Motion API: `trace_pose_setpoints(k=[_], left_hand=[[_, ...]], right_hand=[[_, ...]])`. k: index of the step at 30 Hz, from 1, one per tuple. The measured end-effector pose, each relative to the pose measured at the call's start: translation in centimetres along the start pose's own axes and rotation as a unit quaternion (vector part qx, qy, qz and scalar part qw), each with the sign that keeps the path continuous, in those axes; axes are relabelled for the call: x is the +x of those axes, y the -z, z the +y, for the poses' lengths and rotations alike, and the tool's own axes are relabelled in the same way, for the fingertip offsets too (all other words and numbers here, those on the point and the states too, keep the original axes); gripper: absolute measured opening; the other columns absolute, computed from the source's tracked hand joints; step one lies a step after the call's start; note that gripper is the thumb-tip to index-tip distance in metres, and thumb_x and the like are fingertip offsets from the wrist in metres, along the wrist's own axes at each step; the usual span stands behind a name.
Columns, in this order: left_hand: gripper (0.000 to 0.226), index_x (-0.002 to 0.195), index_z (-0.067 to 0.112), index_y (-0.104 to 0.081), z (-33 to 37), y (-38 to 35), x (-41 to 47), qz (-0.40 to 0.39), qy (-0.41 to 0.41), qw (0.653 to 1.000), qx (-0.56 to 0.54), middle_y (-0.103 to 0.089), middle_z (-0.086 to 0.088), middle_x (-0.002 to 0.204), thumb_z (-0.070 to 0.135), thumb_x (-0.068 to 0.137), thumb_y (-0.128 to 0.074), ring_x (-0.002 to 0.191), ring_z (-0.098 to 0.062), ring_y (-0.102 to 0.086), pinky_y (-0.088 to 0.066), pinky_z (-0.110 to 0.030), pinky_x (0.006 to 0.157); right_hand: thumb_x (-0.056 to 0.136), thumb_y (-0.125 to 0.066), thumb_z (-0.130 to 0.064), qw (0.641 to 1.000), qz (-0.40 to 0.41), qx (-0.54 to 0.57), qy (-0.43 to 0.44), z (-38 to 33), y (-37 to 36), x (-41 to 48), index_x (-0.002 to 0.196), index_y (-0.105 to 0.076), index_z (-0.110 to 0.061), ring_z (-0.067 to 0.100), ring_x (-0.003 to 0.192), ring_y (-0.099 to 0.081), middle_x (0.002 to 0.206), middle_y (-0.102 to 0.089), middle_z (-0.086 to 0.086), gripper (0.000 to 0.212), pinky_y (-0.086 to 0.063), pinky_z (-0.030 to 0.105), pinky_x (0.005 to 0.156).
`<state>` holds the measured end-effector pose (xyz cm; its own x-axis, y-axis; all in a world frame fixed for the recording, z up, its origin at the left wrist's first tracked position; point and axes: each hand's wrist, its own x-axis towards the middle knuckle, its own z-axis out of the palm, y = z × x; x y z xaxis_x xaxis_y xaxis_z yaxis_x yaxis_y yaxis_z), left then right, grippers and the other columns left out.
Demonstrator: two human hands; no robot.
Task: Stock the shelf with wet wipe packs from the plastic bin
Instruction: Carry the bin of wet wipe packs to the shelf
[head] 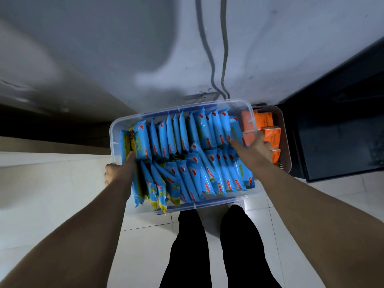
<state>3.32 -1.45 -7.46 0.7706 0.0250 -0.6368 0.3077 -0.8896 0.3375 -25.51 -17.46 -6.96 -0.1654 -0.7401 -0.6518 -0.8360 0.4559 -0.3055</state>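
White floor tiles (52,194) meet a grey wall (104,48). At the left, the left hand (118,173) grips the rim of the clear plastic bin (113,129), thumb inside, fingers curled outside. Blue wet wipe packs (187,152) fill the bin in two upright rows. The right hand (256,149) grips the opposite rim, thumb on a pack. Just beside it, a basket (285,142) holds orange boxes (272,136), near a dark cabinet (342,132).

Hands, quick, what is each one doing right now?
The left hand grips the plastic bin by its left rim, thumb inside.
The right hand grips the bin's right rim, thumb inside.
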Motion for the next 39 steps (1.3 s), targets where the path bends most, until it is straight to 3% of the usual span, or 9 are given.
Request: trace_pose_setpoints(k=[13, 17, 20, 24, 28, 34, 39], left_hand=[[0.107, 0.107, 0.007, -0.056, -3.9, 2.7, -10.7, 0.016, 0.036, 0.998, -0.054, -0.062, -0.014, 0.105, 0.082, 0.032, -0.066, 0.100, -0.037, -0.059, -0.051, -0.051, 0.090], [0.097, 0.108, 0.006, -0.052, -5.6, 3.2, -15.6, 0.040, 0.065, 0.994, -0.080, -0.059, -0.014, 0.105, 0.078, 0.044, -0.068, 0.102, -0.037, -0.057, -0.050, -0.049, 0.092], [0.078, 0.103, 0.006, -0.052, -7.0, 3.4, -18.5, 0.061, 0.073, 0.991, -0.094, -0.059, -0.015, 0.104, 0.068, 0.060, -0.071, 0.101, -0.037, -0.057, -0.050, -0.049, 0.092], [0.071, 0.097, 0.005, -0.054, -8.5, 3.5, -21.5, 0.070, 0.071, 0.990, -0.097, -0.060, -0.015, 0.098, 0.065, 0.063, -0.070, 0.096, -0.037, -0.058, -0.051, -0.048, 0.091], [0.072, 0.101, 0.004, -0.056, -9.5, 3.6, -24.1, 0.060, 0.042, 0.994, -0.087, -0.060, -0.015, 0.097, 0.064, 0.064, -0.069, 0.094, -0.037, -0.058, -0.052, -0.048, 0.090], [0.072, 0.106, 0.004, -0.057, -13.0, 3.1, -29.1, 0.036, -0.029, 0.997, -0.065, -0.060, -0.015, 0.100, 0.060, 0.063, -0.070, 0.096, -0.038, -0.058, -0.052, -0.048, 0.090], [0.068, 0.104, 0.002, -0.058, -16.0, 2.7, -33.5, 0.010, -0.068, 0.996, -0.057, -0.061, -0.016, 0.095, 0.055, 0.065, -0.071, 0.094, -0.038, -0.059, -0.053, -0.047, 0.087]], right_hand=[[0.064, -0.061, -0.077, 0.996, -0.043, -0.014, 0.077, 3.3, 6.4, -1.8, 0.146, -0.021, -0.022, 0.042, 0.124, -0.040, 0.137, -0.038, 0.019, 0.107, -0.041, 0.050, 0.099], [0.062, -0.060, -0.079, 0.991, -0.054, -0.044, 0.113, 4.1, 8.6, -2.3, 0.140, -0.028, -0.019, 0.041, 0.123, -0.043, 0.133, -0.045, 0.020, 0.104, -0.043, 0.047, 0.097], [0.070, -0.059, -0.069, 0.990, -0.047, -0.050, 0.125, 5.5, 10.1, -3.0, 0.137, -0.034, -0.020, 0.041, 0.119, -0.048, 0.131, -0.050, 0.018, 0.087, -0.043, 0.044, 0.095], [0.072, -0.058, -0.063, 0.992, -0.042, -0.044, 0.111, 8.5, 11.6, -4.0, 0.134, -0.036, -0.022, 0.041, 0.117, -0.051, 0.128, -0.053, 0.018, 0.078, -0.044, 0.046, 0.098], [0.067, -0.057, -0.071, 0.993, -0.028, -0.040, 0.103, 12.5, 12.5, -5.5, 0.135, -0.038, -0.029, 0.041, 0.112, -0.052, 0.124, -0.055, 0.013, 0.081, -0.044, 0.043, 0.087], [0.075, -0.062, -0.059, 0.998, 0.010, 0.003, 0.059, 20.5, 14.7, -9.6, 0.139, -0.032, -0.017, 0.043, 0.120, -0.044, 0.133, -0.043, 0.023, 0.082, -0.040, 0.048, 0.100], [0.068, -0.063, -0.061, 0.997, 0.024, 0.053, 0.044, 27.3, 16.9, -13.3, 0.132, -0.039, -0.018, 0.043, 0.112, -0.048, 0.125, -0.048, 0.021, 0.081, -0.043, 0.050, 0.097]])
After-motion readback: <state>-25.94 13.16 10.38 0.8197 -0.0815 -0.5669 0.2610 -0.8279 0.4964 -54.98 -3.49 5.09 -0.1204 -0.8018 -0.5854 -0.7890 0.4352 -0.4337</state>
